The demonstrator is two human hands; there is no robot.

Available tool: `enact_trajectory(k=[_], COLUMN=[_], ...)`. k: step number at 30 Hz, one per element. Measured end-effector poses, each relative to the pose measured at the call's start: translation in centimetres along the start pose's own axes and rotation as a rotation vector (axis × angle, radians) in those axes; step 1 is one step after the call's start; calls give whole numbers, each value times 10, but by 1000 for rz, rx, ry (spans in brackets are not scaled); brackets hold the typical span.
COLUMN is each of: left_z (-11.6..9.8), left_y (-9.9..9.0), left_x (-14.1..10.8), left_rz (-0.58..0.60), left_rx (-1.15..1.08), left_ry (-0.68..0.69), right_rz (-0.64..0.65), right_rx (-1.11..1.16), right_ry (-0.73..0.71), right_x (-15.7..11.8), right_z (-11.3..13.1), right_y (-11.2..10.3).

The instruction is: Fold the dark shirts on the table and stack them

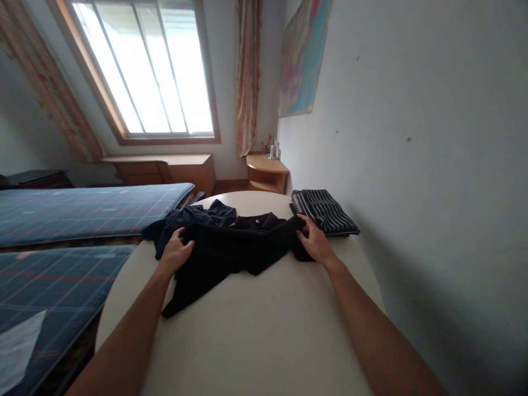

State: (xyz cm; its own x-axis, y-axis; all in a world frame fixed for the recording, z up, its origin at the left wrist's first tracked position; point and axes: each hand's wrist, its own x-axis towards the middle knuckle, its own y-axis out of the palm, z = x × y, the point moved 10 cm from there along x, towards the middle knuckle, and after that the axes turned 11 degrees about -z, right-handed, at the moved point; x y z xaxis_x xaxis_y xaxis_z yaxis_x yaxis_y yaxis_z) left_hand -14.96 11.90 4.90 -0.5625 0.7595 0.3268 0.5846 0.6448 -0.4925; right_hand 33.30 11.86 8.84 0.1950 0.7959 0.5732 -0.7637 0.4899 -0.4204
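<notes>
a pale wall [412, 82] rises to the right of the round white tabletop [264, 330], which is the landmark here. two blue plaid mattresses, one farther [82, 212] and one nearer [74, 286], lie to the left of the tabletop. a bright window [157, 71] stands beyond the tabletop, toward its left, with a wooden desk [190, 159] below it. a patterned curtain [248, 71] hangs past the tabletop's far edge, and a wooden corner unit [264, 162] sits under a blue and pink poster [305, 60] there.

the black garment [231, 247] is across the tabletop's far half, its upper edge drawn out between two hands, one loose end trailing toward the tabletop's near left. a dark blue garment [198, 215] lies crumpled at the tabletop's far left; a folded striped cloth [324, 212] rests at its far right.

the left hand [176, 254] pinches the black garment's left part between thumb and fingers, over the tabletop's left side; the right hand [315, 242] grasps its right part the same way, just beside the striped cloth.
</notes>
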Motion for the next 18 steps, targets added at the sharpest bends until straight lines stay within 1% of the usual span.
enact_trajectory(k=[2,5,7,8,9,10,12,14,16,18], left_z=[-7,-18,-23,-26,-28,-30,-34,-33,-29,-22], left_y=[-11,-31,-37,-37,-33,-28,-13,-1,3,1], left_x=[0,0,-3,-4,-6,-9,-13,-14,-11,-6], left_rz=[-51,-141,-159,-143,-108,-58,59,123,116,58], left_rx=[-115,-438,-624,-679,-710,-725,-721,-652,-515,-391], left_ry=[-5,-62,-118,-141,-158,-168,-163,-112,-46,-13], right_rz=[-104,-331,-448,-478,-475,-440,-316,-181,-81,-16], right_rx=[115,385,532,583,618,637,644,621,576,529], right_ry=[10,139,220,241,254,267,284,270,222,181], right_x=[6,14,15,15,15,15,15,13,10,8], right_z=[5,-5,-14,-18,-19,-20,-20,-18,-13,-10], right_y=[-14,-40,-52,-56,-56,-52,-38,-21,-7,2])
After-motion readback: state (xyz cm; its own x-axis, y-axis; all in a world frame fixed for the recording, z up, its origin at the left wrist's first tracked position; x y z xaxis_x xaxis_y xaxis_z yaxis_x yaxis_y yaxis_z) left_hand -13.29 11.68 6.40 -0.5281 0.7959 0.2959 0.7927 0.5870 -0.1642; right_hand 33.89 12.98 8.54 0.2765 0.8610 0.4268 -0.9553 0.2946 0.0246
